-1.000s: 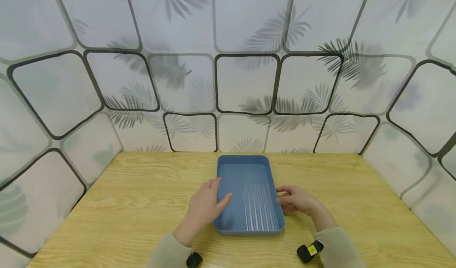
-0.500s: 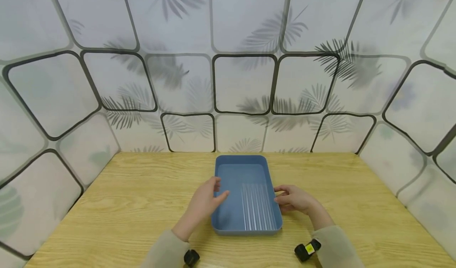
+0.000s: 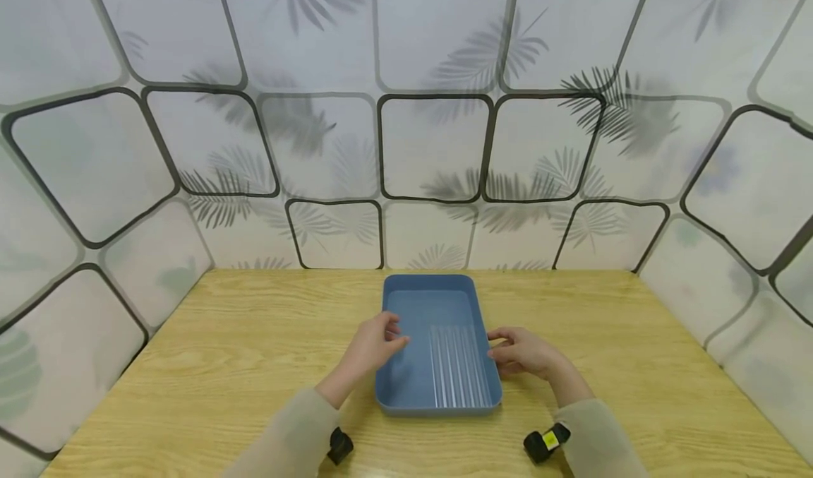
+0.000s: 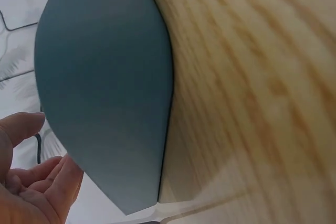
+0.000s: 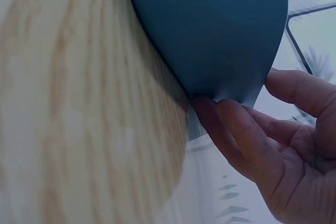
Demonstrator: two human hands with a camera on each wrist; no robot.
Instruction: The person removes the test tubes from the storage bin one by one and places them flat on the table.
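Nearest, behind the fingers, are two pale sleeves [image 3: 600,435], each with a small black device [image 3: 545,444] by the wrist (the right one shows a yellow patch). Ahead of them, the left hand [image 3: 373,342] reaches over the near-left rim, fingers loosely bent, a gap between them and the thumb, with nothing held; whether they brush the rim I cannot tell. The right hand [image 3: 527,356] is relaxed too, gently curved, its fingertips touching the outer wall without a grasp, the thumb up by the rim. Between the two sets of fingers, and running on beyond them, lies a blue tray [image 3: 416,315], flat on the wood-grain table [image 3: 286,330], its ribbed patch [image 3: 459,372] nearer the right fingers. Farthest off, past all fingertips, stands a white backdrop [image 3: 432,146] with dark rounded outlines and grey leaves.
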